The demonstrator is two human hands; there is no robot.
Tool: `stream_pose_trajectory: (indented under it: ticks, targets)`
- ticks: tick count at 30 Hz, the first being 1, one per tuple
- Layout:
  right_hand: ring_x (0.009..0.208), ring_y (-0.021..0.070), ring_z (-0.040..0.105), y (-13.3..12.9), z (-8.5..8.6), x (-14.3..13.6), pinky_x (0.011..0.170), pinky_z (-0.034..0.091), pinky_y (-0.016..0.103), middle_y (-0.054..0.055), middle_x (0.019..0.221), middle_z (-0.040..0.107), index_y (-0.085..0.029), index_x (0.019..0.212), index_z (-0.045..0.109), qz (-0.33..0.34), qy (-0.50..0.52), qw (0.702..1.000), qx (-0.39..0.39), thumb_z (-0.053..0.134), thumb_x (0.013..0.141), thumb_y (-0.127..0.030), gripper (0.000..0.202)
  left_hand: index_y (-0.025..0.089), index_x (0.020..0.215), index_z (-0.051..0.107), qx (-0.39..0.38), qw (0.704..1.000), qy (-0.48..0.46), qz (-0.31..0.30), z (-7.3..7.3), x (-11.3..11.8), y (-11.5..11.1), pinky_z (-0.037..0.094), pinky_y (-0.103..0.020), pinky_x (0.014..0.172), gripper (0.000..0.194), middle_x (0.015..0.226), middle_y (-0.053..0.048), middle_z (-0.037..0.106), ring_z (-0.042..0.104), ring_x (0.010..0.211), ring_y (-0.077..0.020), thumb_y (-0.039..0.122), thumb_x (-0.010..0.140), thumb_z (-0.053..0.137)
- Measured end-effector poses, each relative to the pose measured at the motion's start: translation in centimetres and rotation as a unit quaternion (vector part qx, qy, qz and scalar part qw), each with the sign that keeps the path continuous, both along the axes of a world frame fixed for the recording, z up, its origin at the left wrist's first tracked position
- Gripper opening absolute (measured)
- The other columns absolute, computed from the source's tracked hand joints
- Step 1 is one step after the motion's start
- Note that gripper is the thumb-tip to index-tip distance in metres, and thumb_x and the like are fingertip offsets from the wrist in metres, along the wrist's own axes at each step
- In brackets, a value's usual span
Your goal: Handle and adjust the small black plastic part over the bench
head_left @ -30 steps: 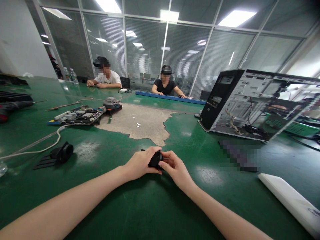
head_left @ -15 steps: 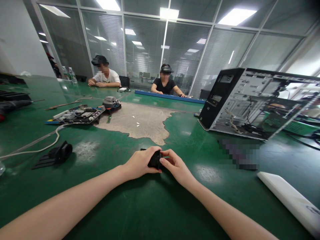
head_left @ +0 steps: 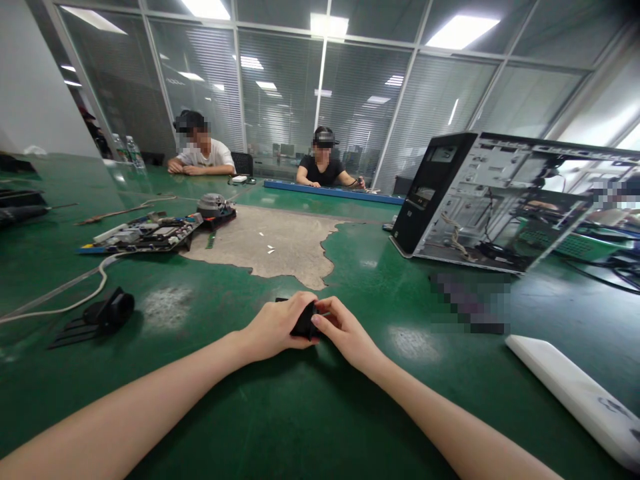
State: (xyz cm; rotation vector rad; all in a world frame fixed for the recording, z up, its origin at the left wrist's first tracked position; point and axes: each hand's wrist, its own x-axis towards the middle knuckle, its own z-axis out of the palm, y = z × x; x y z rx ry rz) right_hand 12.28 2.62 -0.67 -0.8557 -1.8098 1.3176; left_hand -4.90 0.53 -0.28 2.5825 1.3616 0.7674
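Note:
Between my hands, just above the green table, is a small black plastic part (head_left: 303, 326), largely covered by my fingers. My left hand (head_left: 277, 323) wraps round it from the left, thumb over the top. From the other side my right hand (head_left: 341, 328) pinches its right edge between thumb and fingers. What exact kind of part it is I cannot make out. Further left on the table lies a black plastic duct-like piece (head_left: 107, 313) with a round opening and flat prongs.
A circuit board (head_left: 145, 233) and a fan-topped cooler (head_left: 216, 208) lie at the left, near a pale cable (head_left: 103, 280). An open computer case (head_left: 450, 200) stands at the right, a white bar (head_left: 565, 393) nearer. Two people sit across the green table (head_left: 320, 427).
The view has turned slightly right, so the surroundings sit a little further left. Both hands keep their hold on the black part. The person opposite has raised a hand slightly.

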Motion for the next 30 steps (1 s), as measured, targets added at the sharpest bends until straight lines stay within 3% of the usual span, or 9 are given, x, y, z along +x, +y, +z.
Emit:
stream_pose_trajectory:
  ticks: [6,15,22,30]
  targets:
    - [0.082,0.0142,0.056,-0.88,0.45,0.44,0.07,0.049,0.028,-0.001,0.086,0.053,-0.022,0.091,0.046,0.04,0.015,0.999,0.013,0.058,0.075,-0.027,0.021,0.024,0.118,0.026,0.007,1.0,0.023,-0.001,-0.18,0.01,-0.02,0.047,-0.034,0.069,0.059,0.115,-0.006,0.05,0.06,0.087,-0.024,0.034,0.072,0.061]
    - [0.079,0.0132,0.057,-0.23,-0.15,0.16,0.072,0.049,0.029,0.0,0.086,0.056,-0.021,0.09,0.046,0.008,0.022,1.0,0.003,0.056,0.078,-0.03,0.017,0.023,0.118,0.026,0.005,1.0,0.016,-0.002,0.08,0.12,-0.23,0.047,-0.034,0.07,0.059,0.113,-0.007,0.052,0.059,0.089,-0.0251,0.036,0.073,0.06]
    - [0.084,0.0143,0.056,-0.62,0.27,0.54,0.073,0.05,0.03,0.0,0.087,0.054,-0.022,0.089,0.045,0.048,0.018,0.999,0.002,0.059,0.076,-0.027,0.02,0.025,0.119,0.025,0.007,1.0,0.021,-0.008,0.05,-0.01,-0.2,0.047,-0.034,0.07,0.061,0.117,-0.007,0.049,0.06,0.089,-0.0245,0.035,0.071,0.061]
    - [0.075,0.0129,0.057,-0.7,0.31,0.21,0.068,0.048,0.028,-0.001,0.082,0.054,-0.021,0.087,0.045,0.009,0.017,1.0,0.022,0.055,0.078,-0.032,0.017,0.023,0.118,0.025,0.004,1.0,0.012,-0.007,0.07,0.12,-0.24,0.047,-0.035,0.071,0.06,0.116,-0.007,0.049,0.059,0.09,-0.0247,0.033,0.072,0.061]
